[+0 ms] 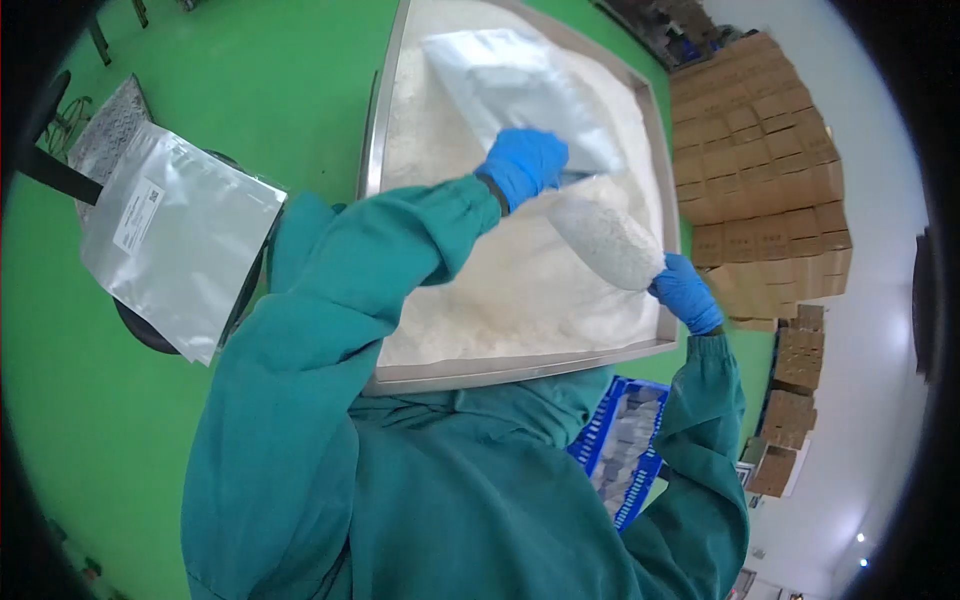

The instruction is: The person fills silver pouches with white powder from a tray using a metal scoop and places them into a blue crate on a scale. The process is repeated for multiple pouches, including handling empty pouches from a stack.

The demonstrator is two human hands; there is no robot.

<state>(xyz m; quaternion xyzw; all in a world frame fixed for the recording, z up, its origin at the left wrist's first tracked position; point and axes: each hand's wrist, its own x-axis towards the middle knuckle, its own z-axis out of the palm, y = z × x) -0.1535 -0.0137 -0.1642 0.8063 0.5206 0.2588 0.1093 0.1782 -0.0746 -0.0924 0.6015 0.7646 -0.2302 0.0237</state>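
Note:
A silvery bag [510, 90] is gripped near its mouth by my left hand [525, 168], blue-gloved and closed, over the large metal-rimmed tray [520, 372]. White powder [480, 310] covers the tray's floor. My right hand [688, 294], also in a blue glove, is wrapped round the handle end of a scoop [607, 243] loaded with the powder. The scoop tilts up toward the left, its front edge close to the bag's mouth. My right hand is beside the tray's right wall.
A stack of flat silver bags [180, 240] with a white label rests on a dark stool or chair at the left. Beside my right forearm stands a blue crate [625, 440] holding filled packets. Cardboard boxes [755, 160] are piled at the right, beyond the tray.

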